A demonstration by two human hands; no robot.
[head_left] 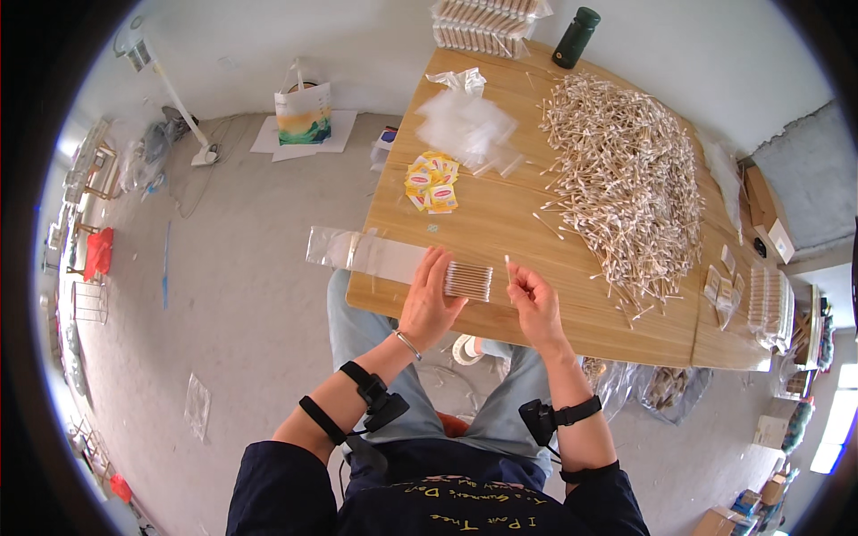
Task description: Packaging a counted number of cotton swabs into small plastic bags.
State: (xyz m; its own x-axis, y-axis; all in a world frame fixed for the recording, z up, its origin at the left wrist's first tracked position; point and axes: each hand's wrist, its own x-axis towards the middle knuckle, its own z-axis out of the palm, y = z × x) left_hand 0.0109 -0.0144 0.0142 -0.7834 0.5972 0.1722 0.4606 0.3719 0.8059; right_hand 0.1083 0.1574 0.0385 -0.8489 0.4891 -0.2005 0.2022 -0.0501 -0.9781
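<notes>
At the table's near edge, my left hand curls its fingers over one end of a flat row of cotton swabs. The swabs lie side by side, partly hidden under that hand. A long clear plastic sleeve with a pale strip inside stretches left from the same hand, past the table corner. Between thumb and fingers, my right hand pinches a single cotton swab, its white tip pointing up, a short way right of the row. A large heap of loose cotton swabs spreads over the right side of the table.
Yellow-and-white labels and a stack of clear bags lie at the left of the wooden table. A dark green bottle and packed swab bundles stand at the far edge. More packs sit at the right.
</notes>
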